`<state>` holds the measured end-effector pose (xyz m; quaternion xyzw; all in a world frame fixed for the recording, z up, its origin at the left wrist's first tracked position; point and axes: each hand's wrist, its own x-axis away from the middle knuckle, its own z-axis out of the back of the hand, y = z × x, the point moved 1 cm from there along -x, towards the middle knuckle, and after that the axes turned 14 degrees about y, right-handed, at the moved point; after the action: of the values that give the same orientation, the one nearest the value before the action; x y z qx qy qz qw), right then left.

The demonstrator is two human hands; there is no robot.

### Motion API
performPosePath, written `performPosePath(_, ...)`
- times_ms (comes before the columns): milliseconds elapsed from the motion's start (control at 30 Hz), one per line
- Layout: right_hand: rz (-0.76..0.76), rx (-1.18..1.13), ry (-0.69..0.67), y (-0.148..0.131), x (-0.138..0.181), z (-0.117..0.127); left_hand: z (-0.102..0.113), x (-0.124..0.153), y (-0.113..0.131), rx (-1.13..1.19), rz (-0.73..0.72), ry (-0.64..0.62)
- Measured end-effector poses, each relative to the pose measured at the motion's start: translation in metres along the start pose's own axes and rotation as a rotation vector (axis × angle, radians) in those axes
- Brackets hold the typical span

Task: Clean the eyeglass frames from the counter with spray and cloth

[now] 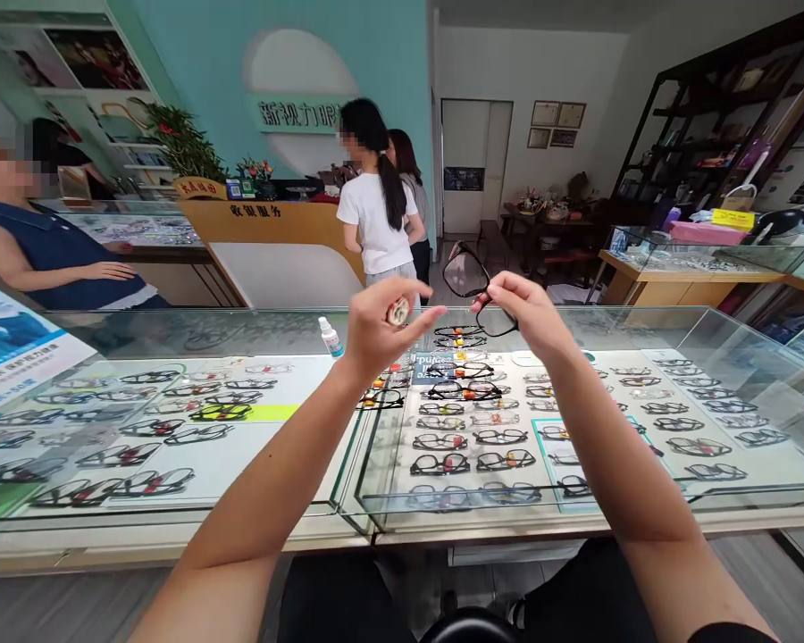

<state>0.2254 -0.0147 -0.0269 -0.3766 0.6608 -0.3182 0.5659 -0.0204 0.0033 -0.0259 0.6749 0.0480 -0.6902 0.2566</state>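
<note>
A pair of dark-framed eyeglasses (pixel 467 272) is held up in the air above the glass counter. My right hand (pixel 526 308) pinches it near the bridge, covering part of the frame. To its left is my left hand (pixel 381 326), with thumb and index finger apart and pointing toward the glasses without touching them. A small wad of pale cloth (pixel 397 312) is tucked in the curled fingers of that hand. A white spray bottle (pixel 330 338) stands on the counter just left of my left wrist.
Below my arms, a glass display case (pixel 389 518) holds rows of eyeglasses (pixel 439 463). A printed sign (pixel 27 344) leans at the left. Across the counter, a person in a white shirt (pixel 379 219) stands by a wooden desk (pixel 207 219); another person (pixel 60 250) is at the left.
</note>
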Motion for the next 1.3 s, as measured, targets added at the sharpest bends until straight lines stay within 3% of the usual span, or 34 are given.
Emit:
performPosePath(133, 0.123, 0.112, -0.114, -0.062, -0.004, 0.002, 0.002, -0.046, 0.030, -0.040, -0.183, 0.051)
performPosePath(267, 0.170, 0.254, -0.179, -0.090, 0.010, 0.005, 0.008, -0.052, 0.051, -0.050, -0.285, 0.025)
performPosePath(533, 0.151, 0.417, -0.194, -0.090, 0.021, 0.013, 0.015, -0.040, 0.055, -0.079, -0.393, -0.034)
performPosePath(667, 0.240, 0.494, -0.141, -0.096, 0.026, 0.007, 0.014, -0.041, 0.054, -0.088, -0.393, -0.035)
performPosePath(900, 0.607, 0.553, 0.154, -0.093, 0.027, 0.007, 0.017, -0.043, 0.043, -0.133, -0.356, 0.152)
performPosePath(1067, 0.732, 0.647, 0.228, -0.087, 0.022, 0.005, 0.023, -0.045, 0.039, -0.157, -0.312, 0.350)
performPosePath(1300, 0.833, 0.594, 0.341, -0.079, 0.017, 0.000, 0.022, -0.045, 0.039, -0.098, -0.246, 0.418)
